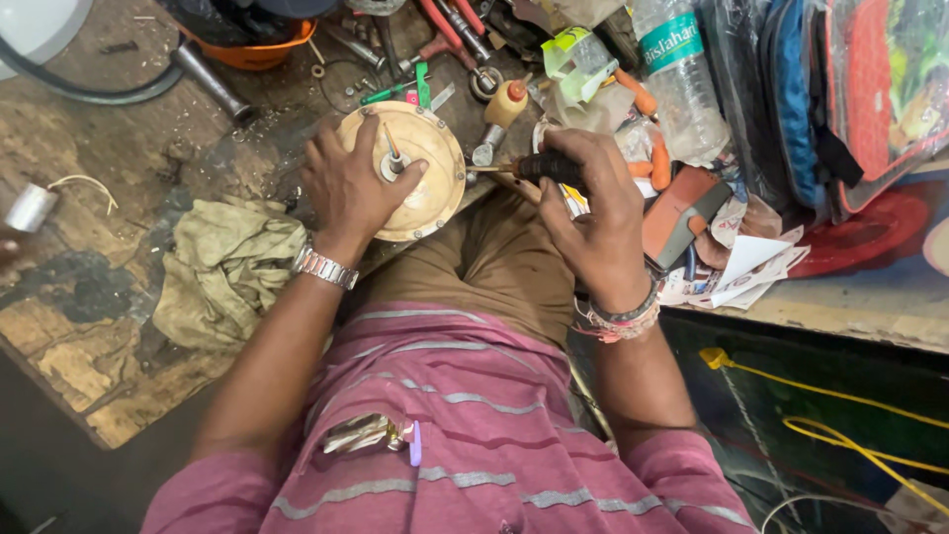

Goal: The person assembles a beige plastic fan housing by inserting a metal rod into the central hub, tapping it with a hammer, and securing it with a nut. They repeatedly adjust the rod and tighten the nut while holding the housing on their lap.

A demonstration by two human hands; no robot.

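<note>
Left grip: palm flat on top of a round cream-coloured metal housing, fingers spread over its face, not curled round anything; thumb and forefinger lie either side of the short shaft standing up from the housing's centre. Steel wristwatch on this wrist.

Right grip: fingers wrapped tight round the black handle of a screwdriver. Its thin blade runs level toward the housing's right rim; the tip appears to meet the rim, contact not clear. Beaded bands on this wrist.

Housing sits at the table's near edge, partly overhanging it above the person's lap, between the two hands.

Just beside it, toward the table's left edge: a crumpled olive rag. Further left, a small metal cylinder with a pale wire. Behind the housing, toward the far edge: a small squeeze bottle with a red cap, loose tools with red handles, an orange bowl. Behind the right hand: a clear plastic water bottle, a brown and orange block, papers. Table surface worn, stained, littered with metal filings.
</note>
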